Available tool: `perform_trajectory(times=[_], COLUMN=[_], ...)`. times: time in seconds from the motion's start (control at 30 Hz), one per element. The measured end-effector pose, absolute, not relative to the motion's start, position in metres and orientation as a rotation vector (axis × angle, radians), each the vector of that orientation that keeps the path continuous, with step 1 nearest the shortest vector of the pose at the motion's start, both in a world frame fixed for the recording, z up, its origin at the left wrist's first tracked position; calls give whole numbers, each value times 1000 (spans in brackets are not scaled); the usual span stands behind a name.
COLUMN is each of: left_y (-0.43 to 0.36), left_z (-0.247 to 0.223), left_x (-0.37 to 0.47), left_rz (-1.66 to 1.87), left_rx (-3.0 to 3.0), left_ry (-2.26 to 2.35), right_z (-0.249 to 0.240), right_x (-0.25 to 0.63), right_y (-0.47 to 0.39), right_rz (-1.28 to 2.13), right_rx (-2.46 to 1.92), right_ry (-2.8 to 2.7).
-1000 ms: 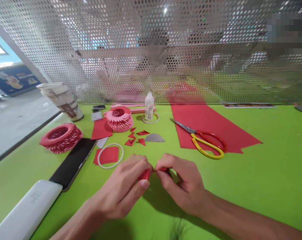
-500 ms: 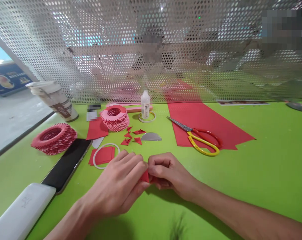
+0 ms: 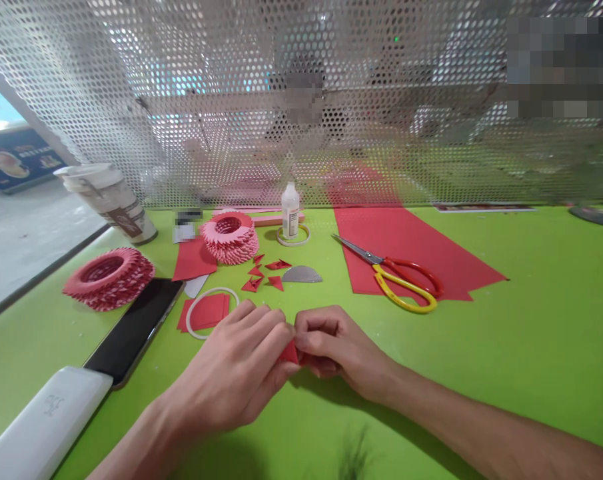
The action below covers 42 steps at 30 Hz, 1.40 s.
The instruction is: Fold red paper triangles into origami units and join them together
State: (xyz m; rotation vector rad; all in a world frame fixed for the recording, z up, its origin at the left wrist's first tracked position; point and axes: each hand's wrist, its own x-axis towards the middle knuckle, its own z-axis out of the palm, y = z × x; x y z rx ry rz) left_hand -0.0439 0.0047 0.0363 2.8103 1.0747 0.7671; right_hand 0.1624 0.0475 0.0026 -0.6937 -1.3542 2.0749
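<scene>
A small red paper piece [image 3: 290, 352] is pinched between my left hand [image 3: 246, 367] and my right hand [image 3: 338, 347], whose fingers meet over the green table. The fingers hide most of it. Beyond my hands lie several small folded red triangles [image 3: 276, 283] beside a grey half disc [image 3: 302, 274]. Just past my left hand, a white ring [image 3: 191, 313] rests on red paper squares [image 3: 216, 309]. A white bottle [image 3: 290, 213] stands inside a yellow and white tape ring [image 3: 302, 237].
Scissors [image 3: 376, 259] lie partly on a red sheet [image 3: 416, 240]. Two folded-paper rings [image 3: 230, 248] [image 3: 131, 283], a phone [image 3: 136, 330], a white power bank [image 3: 46, 420] and a cup [image 3: 114, 203] are on the left. A perforated screen [image 3: 241, 133] closes the back.
</scene>
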Motion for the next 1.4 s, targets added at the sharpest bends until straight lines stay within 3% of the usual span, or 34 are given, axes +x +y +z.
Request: perform_trajectory(times=[1.13, 1.2, 1.4], left_y=[3, 2, 0], left_z=[38, 37, 41], left_x=[-46, -49, -55], left_rz=[743, 769, 729], left_rx=[2654, 2443, 1893], left_ry=[1093, 1057, 916], right_z=[5, 7, 23], right_x=[160, 161, 169], right_y=[49, 48, 36], right_rz=[2043, 1933, 1159], right_rx=[-705, -671, -639], right_ry=[-1383, -1378, -1603])
